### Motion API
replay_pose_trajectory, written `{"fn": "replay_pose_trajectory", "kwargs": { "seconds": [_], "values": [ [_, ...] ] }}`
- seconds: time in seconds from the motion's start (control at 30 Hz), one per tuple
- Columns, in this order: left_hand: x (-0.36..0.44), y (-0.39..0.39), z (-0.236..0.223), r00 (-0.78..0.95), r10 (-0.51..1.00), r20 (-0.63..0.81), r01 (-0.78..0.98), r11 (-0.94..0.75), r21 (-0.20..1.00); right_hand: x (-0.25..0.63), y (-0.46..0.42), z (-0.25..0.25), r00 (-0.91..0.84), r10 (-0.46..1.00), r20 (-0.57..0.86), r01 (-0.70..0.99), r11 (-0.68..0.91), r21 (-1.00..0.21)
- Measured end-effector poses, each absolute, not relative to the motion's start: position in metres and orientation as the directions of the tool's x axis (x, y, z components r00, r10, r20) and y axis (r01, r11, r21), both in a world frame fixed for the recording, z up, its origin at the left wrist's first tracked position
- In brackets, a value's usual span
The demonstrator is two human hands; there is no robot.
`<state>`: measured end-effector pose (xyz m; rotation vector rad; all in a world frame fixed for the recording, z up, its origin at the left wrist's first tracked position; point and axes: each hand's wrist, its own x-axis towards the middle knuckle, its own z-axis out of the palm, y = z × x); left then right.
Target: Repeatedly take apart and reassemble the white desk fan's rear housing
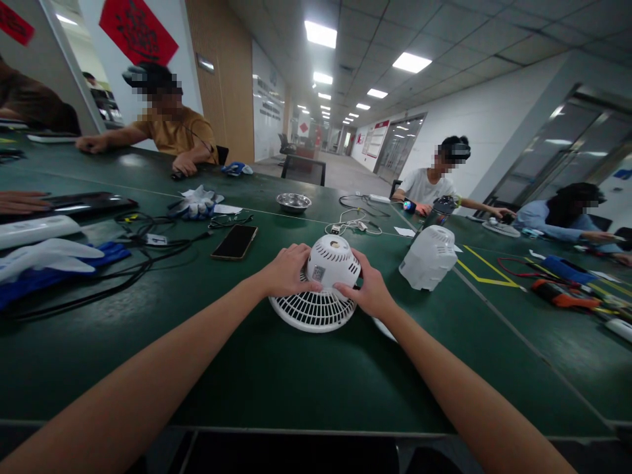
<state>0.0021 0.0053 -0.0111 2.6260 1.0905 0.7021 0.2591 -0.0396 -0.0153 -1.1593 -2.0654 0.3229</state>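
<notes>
A white motor housing [332,258] with vent slots, a small label and a round hole on top sits over a white fan grille [313,311] on the green table. My left hand [291,268] wraps round the housing's left side, its thumb along the lower front. From the right, my right hand [368,286] grips the same housing, thumb at the front. Part of a white curved piece [385,328] shows beneath my right wrist; the rest is hidden. Right of my hands stands a white plastic housing [428,260].
A phone [235,241], a metal bowl [293,202], a white cable [358,224] and gloves [197,201] lie around. Black cables [143,263] run along the left. An orange multimeter [563,294] lies at right. Several people sit round the table [276,388].
</notes>
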Motion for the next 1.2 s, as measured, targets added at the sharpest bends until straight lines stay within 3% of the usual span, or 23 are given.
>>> {"fn": "replay_pose_trajectory", "kwargs": {
  "seconds": [0.2, 0.37, 0.53, 1.2],
  "values": [
    [0.008, -0.002, -0.013, 0.559, 0.715, 0.419, 0.523, -0.697, 0.492, 0.259, -0.042, -0.012, -0.277, 0.818, 0.504, 0.722, 0.523, -0.453],
    [0.004, -0.011, -0.005, 0.631, 0.638, 0.441, 0.341, -0.739, 0.582, 0.265, -0.051, -0.001, -0.452, 0.808, 0.377, 0.598, 0.588, -0.545],
    [0.009, -0.019, -0.002, 0.626, 0.626, 0.466, 0.329, -0.753, 0.57, 0.267, -0.052, -0.001, -0.514, 0.78, 0.357, 0.528, 0.615, -0.586],
    [0.017, -0.022, -0.001, 0.611, 0.593, 0.524, 0.359, -0.798, 0.484, 0.264, -0.053, 0.002, -0.476, 0.822, 0.313, 0.489, 0.543, -0.683]
  ]
}}
